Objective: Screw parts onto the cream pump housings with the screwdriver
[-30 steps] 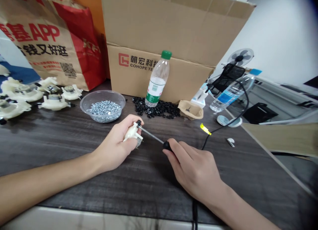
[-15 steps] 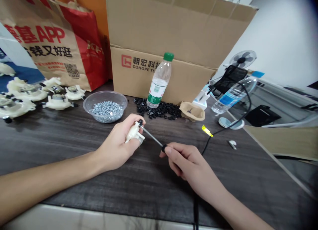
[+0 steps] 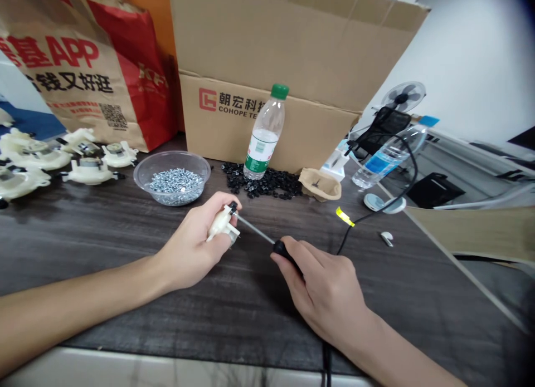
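My left hand (image 3: 195, 245) is closed around a cream plastic housing (image 3: 220, 225), held just above the table with a small black piece (image 3: 233, 206) at its upper end. In my right hand (image 3: 324, 275) is the black handle of a screwdriver (image 3: 257, 231). The metal shaft points up and left, and its tip meets the housing by the black piece. Whether a screw sits under the tip is too small to tell. Behind my left hand stands a clear plastic bowl (image 3: 140, 178) full of small silver screws (image 3: 175, 182).
Several similar cream housings (image 3: 90, 172) lie at the left by a paper bag (image 3: 83, 69). A bottle (image 3: 265, 133) stands among small black parts (image 3: 284, 184) before a cardboard box (image 3: 301, 58). Further right are a pulp tray (image 3: 328, 193), another bottle (image 3: 388, 156), an earbud (image 3: 387, 238) and a black cable (image 3: 376, 211).
My right hand has turned and wrapped further around the screwdriver handle, its back now facing up more. The screwdriver tip stays at the housing. The whole view has shifted slightly.
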`<state>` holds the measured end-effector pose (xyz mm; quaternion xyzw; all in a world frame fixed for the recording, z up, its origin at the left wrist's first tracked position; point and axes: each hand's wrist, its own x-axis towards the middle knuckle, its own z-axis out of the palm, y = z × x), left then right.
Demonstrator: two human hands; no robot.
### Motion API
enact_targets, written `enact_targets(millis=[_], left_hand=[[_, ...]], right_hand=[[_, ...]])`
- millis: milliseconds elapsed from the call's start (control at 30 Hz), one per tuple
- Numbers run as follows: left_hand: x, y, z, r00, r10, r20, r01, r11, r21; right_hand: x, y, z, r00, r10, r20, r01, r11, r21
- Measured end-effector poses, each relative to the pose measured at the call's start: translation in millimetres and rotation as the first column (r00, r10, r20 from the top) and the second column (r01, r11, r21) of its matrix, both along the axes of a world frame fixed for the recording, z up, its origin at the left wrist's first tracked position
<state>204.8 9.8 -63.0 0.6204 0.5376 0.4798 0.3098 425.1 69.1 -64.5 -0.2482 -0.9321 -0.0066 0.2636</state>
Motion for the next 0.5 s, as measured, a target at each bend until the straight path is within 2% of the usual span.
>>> enact_targets(millis=[67, 100, 133, 200, 267, 300, 333, 367, 500], left_hand=[[0, -2, 1.6, 0.998, 0.006, -0.064, -0.005, 1.0, 0.028], [-1, -2, 2.2, 0.996, 0.013, -0.087, -0.009, 0.999, 0.043], [-1, -3, 2.7, 0.995, 0.019, -0.103, -0.013, 0.998, 0.059], [-1, -3, 3.0, 0.992, 0.025, -0.125, -0.015, 0.996, 0.085], [-1, -2, 2.4, 0.993, 0.025, -0.117, -0.016, 0.996, 0.083], [-1, -1, 1.7, 0.996, 0.02, -0.089, -0.014, 0.998, 0.067], [0, -1, 0.9, 0.999, 0.014, -0.041, -0.012, 0.999, 0.04], [1, 1, -0.2, 1.0, 0.007, 0.023, -0.008, 1.0, 0.006], [4, 6, -5.0, 0.951, 0.032, 0.306, 0.007, 0.992, -0.127]], right_hand=[[0, -4, 2.7, 0.999, -0.008, -0.036, 0.0, 0.98, -0.197], [-1, -5, 4.4, 0.998, -0.024, -0.055, 0.005, 0.945, -0.327], [-1, -6, 6.3, 0.997, -0.046, -0.069, 0.009, 0.889, -0.458], [-2, -6, 10.3, 0.992, -0.093, -0.089, 0.009, 0.744, -0.669], [-4, -5, 13.6, 0.988, -0.11, -0.108, -0.018, 0.611, -0.791], [-5, -3, 14.8, 0.988, -0.109, -0.11, -0.028, 0.571, -0.82], [-6, -1, 15.5, 0.988, -0.107, -0.11, -0.031, 0.565, -0.825], [-6, 1, 15.8, 0.988, -0.106, -0.111, -0.027, 0.591, -0.806], [-6, 8, 13.1, 0.974, -0.141, -0.175, 0.004, 0.788, -0.616]])
